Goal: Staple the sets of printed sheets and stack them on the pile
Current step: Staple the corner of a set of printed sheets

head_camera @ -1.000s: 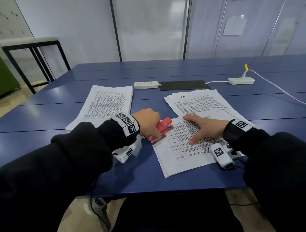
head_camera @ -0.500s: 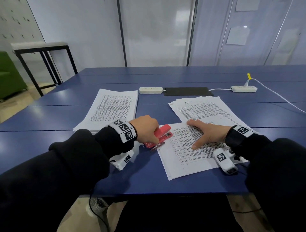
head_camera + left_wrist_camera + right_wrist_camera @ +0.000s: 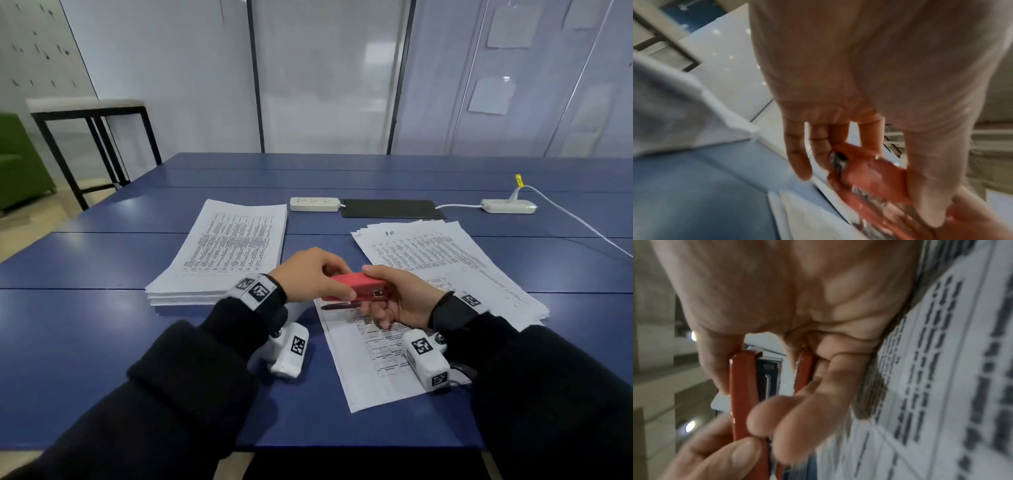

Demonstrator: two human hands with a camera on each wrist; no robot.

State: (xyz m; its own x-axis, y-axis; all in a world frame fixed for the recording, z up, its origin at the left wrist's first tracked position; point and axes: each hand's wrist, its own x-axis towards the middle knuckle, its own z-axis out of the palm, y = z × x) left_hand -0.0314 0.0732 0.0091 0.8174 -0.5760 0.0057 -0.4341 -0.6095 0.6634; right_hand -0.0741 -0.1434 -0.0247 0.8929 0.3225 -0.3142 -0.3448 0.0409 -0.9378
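A: What lies out past the left hand (image 3: pixel 310 275)?

B: A thick, squared pile of white printed sheets (image 3: pixel 228 251), flat on the dark blue table (image 3: pixel 102 260), just beyond and left of that hand's wrist. Nothing touches it.

A: And the hand itself?

B: Its fingers and thumb pinch the near end of a red plastic stapler with a metal base (image 3: pixel 356 287). The left wrist view shows the thumb along one side of the stapler (image 3: pixel 869 177) and the fingers curled at the other, though it is blurred.

A: So the stapler is off the table?

B: Yes, held in the air between both hands, above the top corner of a loose set of white printed sheets (image 3: pixel 370 363) that lies under and just nearer than the hands.

A: The right hand (image 3: pixel 402 296)?

B: It grips the stapler's other end, thumb on top, fingers wrapped beneath. Its wrist view shows the stapler (image 3: pixel 744 395) with the two red halves parted and the metal magazine visible between them.

A: Beyond the right hand?

B: A fanned, untidy spread of white printed sheets (image 3: pixel 442 253), and farther back a white power strip (image 3: pixel 314 204), a black flat mat (image 3: pixel 392 208) and a second white power strip (image 3: pixel 509 206).
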